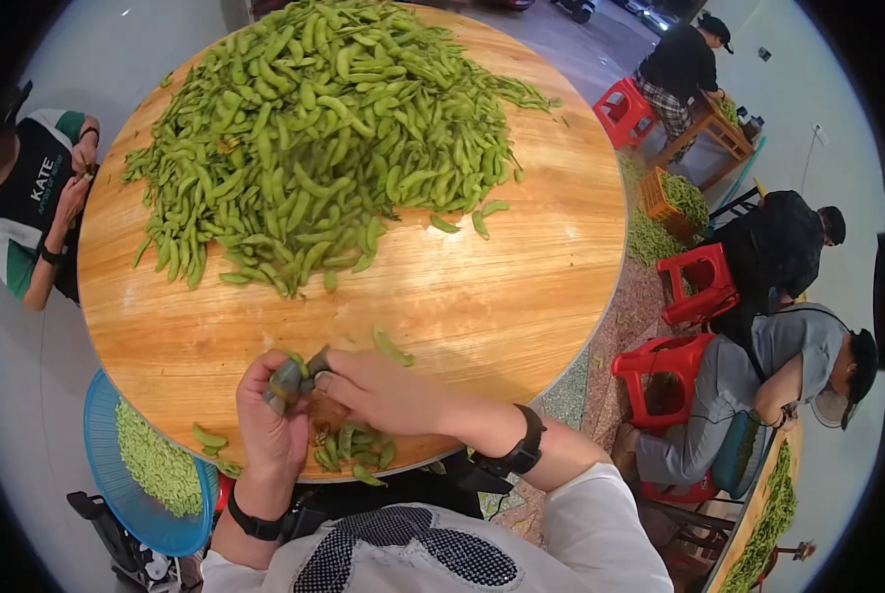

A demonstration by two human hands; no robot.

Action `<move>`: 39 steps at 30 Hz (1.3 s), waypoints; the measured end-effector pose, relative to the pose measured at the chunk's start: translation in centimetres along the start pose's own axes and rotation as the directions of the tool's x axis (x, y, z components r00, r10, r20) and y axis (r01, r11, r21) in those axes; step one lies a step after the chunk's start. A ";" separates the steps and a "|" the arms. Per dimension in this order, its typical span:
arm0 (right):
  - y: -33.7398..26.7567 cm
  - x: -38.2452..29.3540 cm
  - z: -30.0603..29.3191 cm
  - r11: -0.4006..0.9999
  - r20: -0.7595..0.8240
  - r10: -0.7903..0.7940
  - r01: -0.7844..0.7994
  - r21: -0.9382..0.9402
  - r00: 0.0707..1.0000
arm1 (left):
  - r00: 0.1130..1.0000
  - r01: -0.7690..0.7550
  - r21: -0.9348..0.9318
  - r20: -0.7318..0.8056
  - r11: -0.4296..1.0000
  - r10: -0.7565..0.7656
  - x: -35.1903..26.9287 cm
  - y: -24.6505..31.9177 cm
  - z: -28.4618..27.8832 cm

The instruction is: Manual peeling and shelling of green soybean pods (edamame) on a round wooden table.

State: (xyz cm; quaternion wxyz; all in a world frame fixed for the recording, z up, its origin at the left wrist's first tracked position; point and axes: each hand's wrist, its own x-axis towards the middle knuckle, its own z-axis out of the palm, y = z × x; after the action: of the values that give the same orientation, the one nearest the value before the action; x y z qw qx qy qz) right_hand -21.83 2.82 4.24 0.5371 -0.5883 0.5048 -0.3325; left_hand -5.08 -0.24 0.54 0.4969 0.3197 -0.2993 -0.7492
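Over the table's near edge, my left hand pinches a green soybean pod, partly hidden by the fingers. A grey cover with a yellowish band wraps its thumb. My right hand meets it from the right, its fingertips closed at the pod's other end. Another grey cover shows on a right fingertip. Beneath the right wrist lie several loose pods at the rim. One more pod rests just beyond the right hand. A large heap of soybean pods spreads over the far half.
The round wooden table fills the middle. At lower left, a blue basket holds shelled beans. A person works at left. On the right, several people sit near red stools and an orange crate of pods.
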 end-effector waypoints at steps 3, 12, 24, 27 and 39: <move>1.0 0.5 0.5 0.981 -0.009 -0.127 0.125 -0.146 0.992 | 0.999 -0.016 0.011 -0.033 1.000 0.016 -0.2 -0.1 0.0; 0.1 1.3 1.8 0.995 -0.068 -0.099 0.098 -0.024 0.993 | 0.996 0.025 -0.009 -0.080 1.000 -0.025 -0.1 0.3 -0.5; 0.6 -0.2 4.1 0.999 -0.387 -0.033 0.020 -0.036 0.922 | 0.995 -0.013 0.358 0.097 0.934 -0.024 -0.7 0.6 -0.5; 0.2 0.1 5.1 0.992 -0.405 0.087 -0.040 0.123 0.910 | 0.988 -0.136 0.445 0.128 0.885 0.088 -0.4 0.9 -0.2; 2.2 6.9 -4.1 0.484 -0.385 -0.289 -0.213 -0.849 0.877 | 0.966 -0.137 0.504 0.257 0.853 0.004 -0.5 0.8 -0.9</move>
State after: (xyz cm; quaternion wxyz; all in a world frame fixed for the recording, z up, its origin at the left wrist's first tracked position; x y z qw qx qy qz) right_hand -24.29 -4.76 1.91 0.0122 -0.6873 0.7046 -0.1759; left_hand -3.82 -0.19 0.71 0.3789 0.3345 -0.5605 -0.6560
